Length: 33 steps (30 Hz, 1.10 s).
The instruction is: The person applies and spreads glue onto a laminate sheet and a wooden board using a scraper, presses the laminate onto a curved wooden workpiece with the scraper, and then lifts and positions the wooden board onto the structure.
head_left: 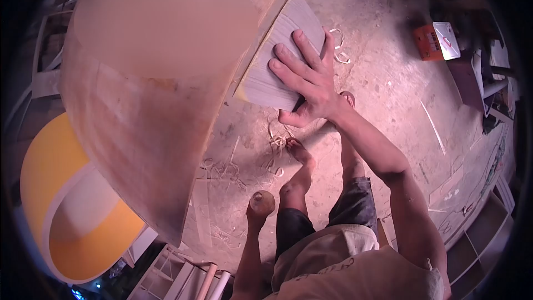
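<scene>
My right hand lies over a grey wood-grained board, fingers spread across its face. The thumb hooks at the board's lower edge and the little finger runs along the other side. This board stands beside the right edge of a large brown wooden panel; whether the two touch I cannot tell. Low at my left side, my left hand is closed around a round brownish thing with a small knob on top. Its kind does not show, and most of those fingers are hidden beneath it.
A yellow curved shell with a pale rim stands at the left. Thin shavings or strips litter the concrete floor. At the right are an orange tin and a shelf-like frame. Tubes lean at bottom left.
</scene>
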Available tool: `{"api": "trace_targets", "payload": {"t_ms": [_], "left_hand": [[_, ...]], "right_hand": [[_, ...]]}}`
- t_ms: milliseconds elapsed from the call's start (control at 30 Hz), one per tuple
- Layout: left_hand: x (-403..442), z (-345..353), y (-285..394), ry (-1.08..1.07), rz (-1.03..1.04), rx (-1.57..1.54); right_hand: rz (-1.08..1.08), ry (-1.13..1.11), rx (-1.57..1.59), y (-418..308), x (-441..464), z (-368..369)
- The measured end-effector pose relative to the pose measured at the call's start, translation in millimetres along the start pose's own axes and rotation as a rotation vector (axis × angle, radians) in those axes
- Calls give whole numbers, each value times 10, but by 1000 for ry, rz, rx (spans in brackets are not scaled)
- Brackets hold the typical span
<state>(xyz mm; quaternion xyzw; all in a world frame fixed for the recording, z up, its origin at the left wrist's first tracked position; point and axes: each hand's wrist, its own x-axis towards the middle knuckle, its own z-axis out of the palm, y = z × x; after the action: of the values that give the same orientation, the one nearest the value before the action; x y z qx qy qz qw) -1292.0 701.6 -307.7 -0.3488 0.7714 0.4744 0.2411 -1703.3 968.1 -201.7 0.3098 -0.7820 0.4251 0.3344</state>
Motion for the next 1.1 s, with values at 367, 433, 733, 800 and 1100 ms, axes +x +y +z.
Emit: {"api": "trace_targets", "payload": {"t_ms": [367, 433, 733, 800, 1100], "left_hand": [[-181, 134, -6, -27, -123, -91], [-177, 144, -10, 1, -146, -8], [-156, 215, 17, -55, -45, -15], [-158, 230, 9, -45, -69, -7], [-171, 297, 511, -46, -140, 79]], "right_hand": [[14, -166, -19, -16, 132, -147], [32, -194, -25, -44, 120, -225], [54, -343, -72, -101, 190, -359], [86, -466, -120, -105, 222, -425], [31, -65, -76, 450, 197, -527]]}}
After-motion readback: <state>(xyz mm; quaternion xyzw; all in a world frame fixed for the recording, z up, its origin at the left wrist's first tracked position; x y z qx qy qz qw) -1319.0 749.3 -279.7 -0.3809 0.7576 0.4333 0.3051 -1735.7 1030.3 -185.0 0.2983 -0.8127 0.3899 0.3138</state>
